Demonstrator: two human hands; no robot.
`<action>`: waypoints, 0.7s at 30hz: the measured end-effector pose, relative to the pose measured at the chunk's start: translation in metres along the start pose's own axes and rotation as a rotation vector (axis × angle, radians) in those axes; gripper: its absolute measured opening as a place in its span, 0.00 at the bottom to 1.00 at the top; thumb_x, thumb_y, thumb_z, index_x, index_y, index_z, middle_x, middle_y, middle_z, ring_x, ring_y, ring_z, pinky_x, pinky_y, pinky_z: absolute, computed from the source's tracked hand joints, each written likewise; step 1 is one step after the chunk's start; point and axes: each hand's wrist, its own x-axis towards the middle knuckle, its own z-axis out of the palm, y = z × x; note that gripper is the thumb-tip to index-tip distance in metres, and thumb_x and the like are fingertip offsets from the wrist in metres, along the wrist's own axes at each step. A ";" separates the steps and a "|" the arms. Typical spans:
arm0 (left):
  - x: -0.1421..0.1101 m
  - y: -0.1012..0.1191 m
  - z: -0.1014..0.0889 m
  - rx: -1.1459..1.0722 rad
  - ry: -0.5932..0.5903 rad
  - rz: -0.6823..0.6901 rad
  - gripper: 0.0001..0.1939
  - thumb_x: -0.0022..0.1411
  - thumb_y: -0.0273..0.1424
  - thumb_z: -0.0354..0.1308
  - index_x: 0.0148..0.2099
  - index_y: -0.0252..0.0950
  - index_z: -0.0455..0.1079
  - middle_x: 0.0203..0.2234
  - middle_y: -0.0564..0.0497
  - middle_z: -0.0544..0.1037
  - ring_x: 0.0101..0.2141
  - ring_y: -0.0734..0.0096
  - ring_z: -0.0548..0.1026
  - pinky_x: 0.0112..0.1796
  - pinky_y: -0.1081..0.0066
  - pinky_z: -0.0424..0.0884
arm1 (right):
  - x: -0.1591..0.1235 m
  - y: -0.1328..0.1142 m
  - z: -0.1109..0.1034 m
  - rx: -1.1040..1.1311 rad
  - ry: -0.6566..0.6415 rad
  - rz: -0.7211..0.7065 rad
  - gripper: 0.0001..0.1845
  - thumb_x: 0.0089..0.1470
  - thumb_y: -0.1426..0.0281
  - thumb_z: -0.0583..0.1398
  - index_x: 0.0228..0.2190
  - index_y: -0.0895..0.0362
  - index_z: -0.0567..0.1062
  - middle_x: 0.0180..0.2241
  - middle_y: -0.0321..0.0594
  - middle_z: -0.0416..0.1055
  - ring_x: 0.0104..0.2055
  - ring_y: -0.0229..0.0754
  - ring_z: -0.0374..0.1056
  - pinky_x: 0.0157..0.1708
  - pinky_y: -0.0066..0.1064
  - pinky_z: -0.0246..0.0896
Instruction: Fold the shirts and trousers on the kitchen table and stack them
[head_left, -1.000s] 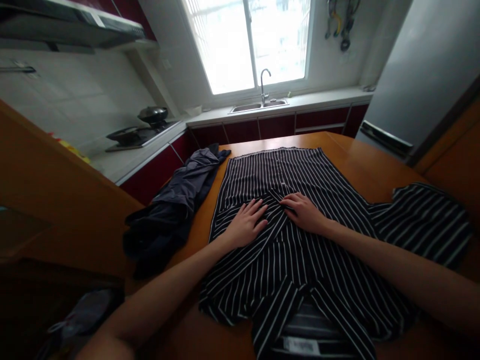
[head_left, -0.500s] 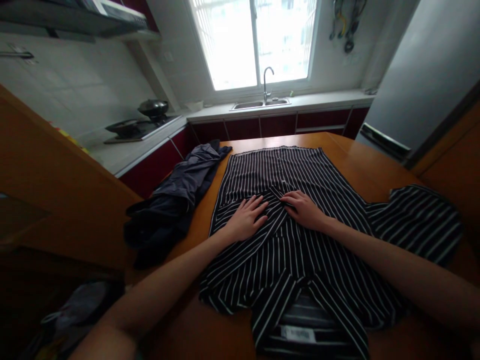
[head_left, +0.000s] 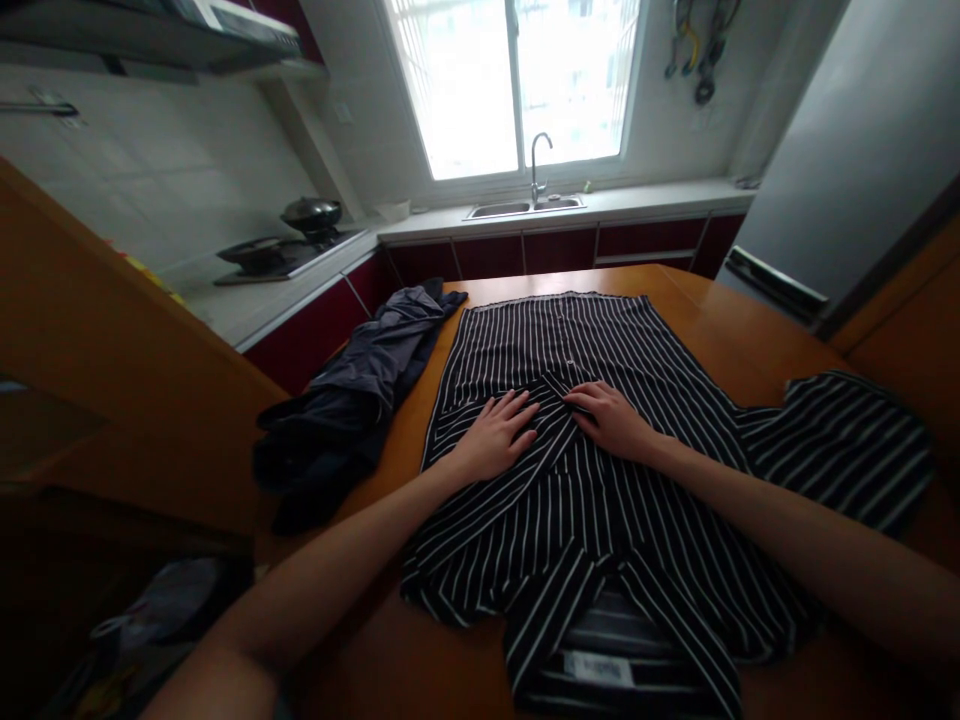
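Observation:
A black shirt with white stripes (head_left: 540, 335) lies spread front side up, its collar (head_left: 551, 600) toward me and its hem at the far side. One sleeve (head_left: 480, 510) is folded inward across the front. My left hand (head_left: 496, 435) rests flat on that sleeve, fingers spread. At the sleeve's cuff (head_left: 553, 388), my right hand (head_left: 611, 418) has its fingers bent over the edge and seems to pinch the cloth. The other sleeve (head_left: 847, 440) stretches out to the right. A white label (head_left: 598, 668) shows inside the collar.
Dark clothing (head_left: 360, 385) lies heaped along the left edge of the wooden table (head_left: 679, 300). Beyond are a counter with a sink (head_left: 499, 210), a stove with pans (head_left: 311, 215), and a fridge (head_left: 847, 150) on the right. A wooden panel (head_left: 112, 380) stands at the left.
The view has shifted slightly, so everything sits a little further right. Both hands keep their places on the shirt, and the folded sleeve looks the same.

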 end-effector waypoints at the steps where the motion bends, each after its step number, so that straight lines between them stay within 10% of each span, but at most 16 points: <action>1: 0.000 0.000 0.000 0.001 0.002 0.001 0.30 0.75 0.47 0.41 0.73 0.42 0.53 0.72 0.49 0.49 0.71 0.55 0.43 0.67 0.47 0.44 | 0.000 0.000 0.000 0.001 0.001 0.000 0.16 0.62 0.71 0.58 0.51 0.53 0.76 0.50 0.44 0.74 0.53 0.52 0.66 0.56 0.50 0.63; 21: -0.001 0.004 -0.001 0.041 -0.008 -0.064 0.28 0.75 0.48 0.40 0.72 0.48 0.53 0.72 0.52 0.48 0.71 0.51 0.43 0.65 0.37 0.40 | 0.000 -0.002 -0.002 -0.008 0.000 -0.005 0.17 0.62 0.71 0.58 0.52 0.53 0.76 0.50 0.45 0.74 0.53 0.52 0.66 0.56 0.50 0.63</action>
